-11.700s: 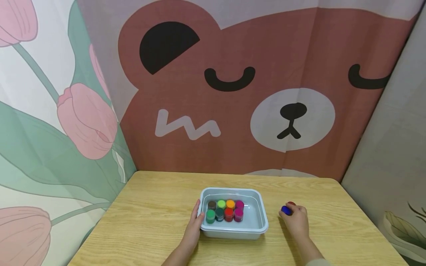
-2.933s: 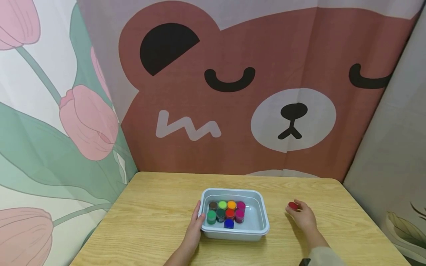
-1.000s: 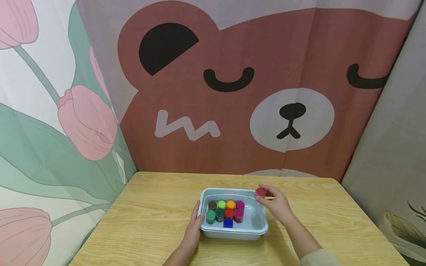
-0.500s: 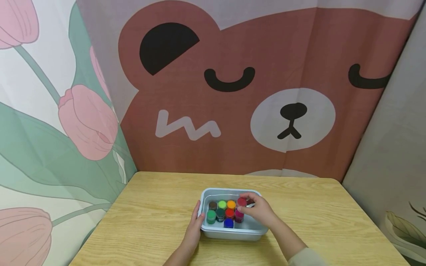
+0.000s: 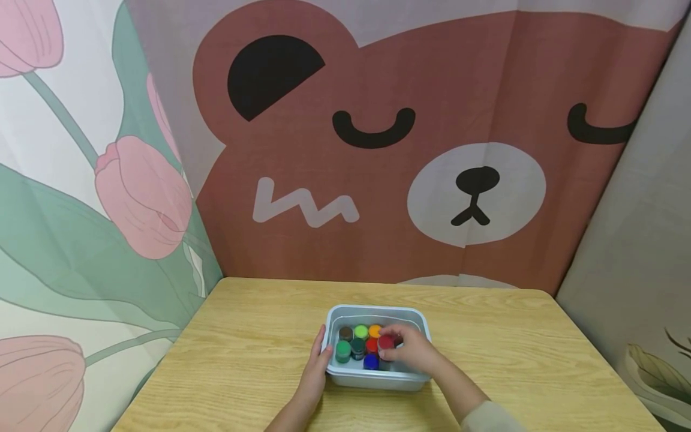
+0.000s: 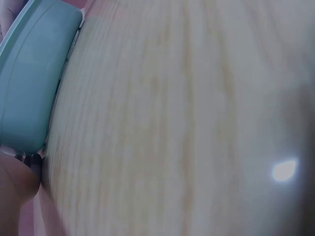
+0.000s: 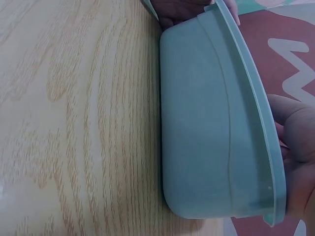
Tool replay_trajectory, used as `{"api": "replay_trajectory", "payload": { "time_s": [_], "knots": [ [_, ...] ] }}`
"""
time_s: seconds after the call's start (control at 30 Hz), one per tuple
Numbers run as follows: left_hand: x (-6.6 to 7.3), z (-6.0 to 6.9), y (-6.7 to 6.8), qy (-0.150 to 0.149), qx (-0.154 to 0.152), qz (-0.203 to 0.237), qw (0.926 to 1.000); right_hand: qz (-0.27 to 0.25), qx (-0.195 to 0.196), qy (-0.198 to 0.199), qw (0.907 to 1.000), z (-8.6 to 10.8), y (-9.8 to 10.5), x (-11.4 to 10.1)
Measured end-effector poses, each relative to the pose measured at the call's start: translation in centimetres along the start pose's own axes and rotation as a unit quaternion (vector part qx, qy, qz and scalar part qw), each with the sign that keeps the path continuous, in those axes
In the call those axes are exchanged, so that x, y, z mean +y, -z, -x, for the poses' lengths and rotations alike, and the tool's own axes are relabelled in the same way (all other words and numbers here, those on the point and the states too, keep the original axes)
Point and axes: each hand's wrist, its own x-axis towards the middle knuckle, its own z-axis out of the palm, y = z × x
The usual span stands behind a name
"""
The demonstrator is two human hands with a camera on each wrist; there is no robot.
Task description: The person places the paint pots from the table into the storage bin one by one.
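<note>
In the head view a pale blue plastic tub (image 5: 378, 379) stands on the table. My left hand (image 5: 314, 369) grips its left side, thumb over the rim and fingers along the outer wall. Inside the tub, my right hand (image 5: 412, 348) pinches a small dark red paint pot (image 5: 385, 342) between thumb and fingers. Left of it stand pots in brown (image 5: 346, 333), light green (image 5: 361, 332), orange (image 5: 375, 331), green (image 5: 343, 351), dark green (image 5: 358, 348) and red (image 5: 372, 345). A blue pot (image 5: 370, 362) is nearest the front. The magenta pots are hidden by the right hand.
The light wooden table (image 5: 259, 342) surrounds the tub. Behind its far edge hangs a curtain (image 5: 302, 252) with a brown bear print, and a tulip-patterned curtain (image 5: 135, 204) is at the left. The right wrist view shows the tub's outer wall (image 7: 202, 123).
The blue pot has gone from the right hand into the tub. The right hand has since carried the dark red pot leftward from the table, over the rim and into the tub. The left hand stays put.
</note>
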Motion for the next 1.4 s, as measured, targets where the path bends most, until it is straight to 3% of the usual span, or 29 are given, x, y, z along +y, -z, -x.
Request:
{"api": "replay_trajectory", "payload": {
  "time_s": [0.2,0.67,1.4],
  "knots": [
    [0.0,0.0,0.0,-0.001,-0.001,0.0,1.0,0.039,-0.023,-0.03,0.9985,0.0,-0.2,0.0],
    [0.0,0.2,-0.1,-0.01,0.005,0.004,0.9999,0.078,-0.012,-0.035,0.9962,0.2,-0.6,-0.5],
    [-0.1,0.1,-0.1,-0.01,0.003,0.009,0.9999,0.093,-0.028,-0.041,0.9944,-0.5,-1.3,0.0]
  ]
}}
